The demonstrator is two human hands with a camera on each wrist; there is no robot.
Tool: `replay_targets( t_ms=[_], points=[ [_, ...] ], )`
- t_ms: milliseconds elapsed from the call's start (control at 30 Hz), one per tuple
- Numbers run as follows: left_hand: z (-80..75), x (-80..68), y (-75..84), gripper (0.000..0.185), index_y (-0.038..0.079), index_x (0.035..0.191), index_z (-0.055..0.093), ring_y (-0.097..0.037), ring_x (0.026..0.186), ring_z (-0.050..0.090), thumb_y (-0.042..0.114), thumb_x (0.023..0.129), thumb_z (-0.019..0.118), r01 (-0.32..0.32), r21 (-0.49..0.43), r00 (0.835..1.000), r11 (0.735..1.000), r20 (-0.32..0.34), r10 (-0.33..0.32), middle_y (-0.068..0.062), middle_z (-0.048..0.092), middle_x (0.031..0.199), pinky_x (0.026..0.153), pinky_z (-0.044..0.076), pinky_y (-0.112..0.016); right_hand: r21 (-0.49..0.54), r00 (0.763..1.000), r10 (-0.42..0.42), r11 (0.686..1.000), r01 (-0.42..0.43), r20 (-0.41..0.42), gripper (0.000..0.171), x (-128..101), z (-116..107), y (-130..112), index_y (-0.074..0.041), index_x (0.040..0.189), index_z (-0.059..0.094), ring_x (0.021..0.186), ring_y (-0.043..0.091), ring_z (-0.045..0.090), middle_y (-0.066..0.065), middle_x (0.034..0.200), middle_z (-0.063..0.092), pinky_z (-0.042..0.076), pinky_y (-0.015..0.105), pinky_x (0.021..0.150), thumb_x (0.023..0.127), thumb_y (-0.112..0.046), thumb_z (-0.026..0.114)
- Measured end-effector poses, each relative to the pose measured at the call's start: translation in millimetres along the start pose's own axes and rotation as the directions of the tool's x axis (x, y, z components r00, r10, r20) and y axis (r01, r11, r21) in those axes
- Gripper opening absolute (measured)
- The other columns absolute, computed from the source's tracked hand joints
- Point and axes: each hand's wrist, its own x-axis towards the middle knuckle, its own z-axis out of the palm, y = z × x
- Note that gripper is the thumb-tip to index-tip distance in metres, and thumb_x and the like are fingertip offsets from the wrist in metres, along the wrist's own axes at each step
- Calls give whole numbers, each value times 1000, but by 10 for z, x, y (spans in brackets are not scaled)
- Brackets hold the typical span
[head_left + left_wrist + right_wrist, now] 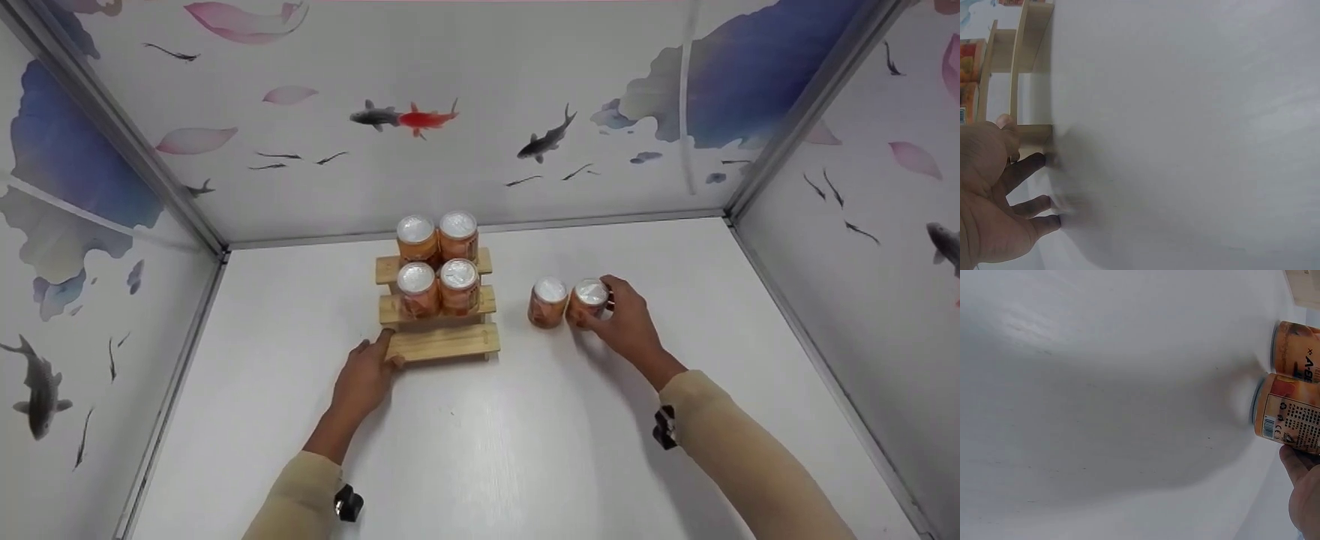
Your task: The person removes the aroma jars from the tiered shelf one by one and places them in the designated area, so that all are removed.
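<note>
A three-step wooden rack (442,343) stands on the white table. Two orange cans with silvery lids (418,289) are on its middle step, and two more (457,236) are on the top step. At the left end of the bare lowest step, my left hand (365,379) pinches the board, thumb on top; its other fingers spread down toward the table in the left wrist view. Right of the rack, my right hand (626,319) grips an upright orange can (1289,413) from its right side. Close beside that can, on its left, stands another orange can (547,302).
White panels printed with fish and petals, such as the back wall (465,180), enclose the table (465,450) at the back and both sides. Grey metal strips (600,220) run along the panel edges.
</note>
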Motion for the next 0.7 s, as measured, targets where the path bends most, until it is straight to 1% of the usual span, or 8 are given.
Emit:
replay_targets(
  t_ms=[167, 300, 400, 567, 700],
  points=[
    [-1, 3, 3, 60, 9, 166, 47, -57, 155, 47, 30, 112, 65, 3, -22, 1000, 1000, 5, -3, -24, 64, 156, 121, 44, -72, 8, 1000, 11, 1000, -11, 11, 74, 21, 7, -19, 10, 156, 45, 143, 48, 62, 31, 151, 58, 58, 56, 114, 99, -15, 85],
    [-10, 10, 16, 62, 11, 168, 46, -55, 158, 42, 33, 113, 63, 26, -41, 1000, 999, 18, -25, -21, 59, 162, 124, 41, -72, 6, 1000, 7, 1000, -7, 12, 73, 44, 7, -28, 10, 156, 45, 143, 48, 62, 30, 151, 58, 57, 56, 115, 100, -15, 84],
    [-15, 6, 28, 63, 11, 168, 45, -55, 159, 42, 34, 112, 63, 26, -40, 1000, 999, 18, -25, -22, 62, 159, 124, 41, -72, 6, 1000, -7, 1000, 6, 8, 74, 56, 10, -22, 11, 156, 44, 142, 49, 62, 32, 151, 57, 58, 56, 114, 99, -14, 84],
    [4, 8, 16, 62, 10, 164, 49, -57, 153, 49, 33, 110, 67, -7, -14, 1000, 1000, -8, 7, -25, 67, 152, 119, 46, -72, -13, 1000, -28, 1000, 28, 9, 74, 58, 25, -6, 13, 157, 43, 142, 51, 62, 33, 151, 56, 59, 55, 113, 100, -12, 83],
    [16, 10, 4, 62, 9, 165, 48, -57, 154, 47, 33, 110, 66, 9, -19, 1000, 1000, 2, -9, -23, 64, 156, 121, 45, -72, -20, 1000, -20, 1000, 21, 19, 74, 50, 36, -1, 11, 157, 43, 143, 49, 62, 32, 151, 57, 58, 55, 114, 101, -16, 83]
  ],
)
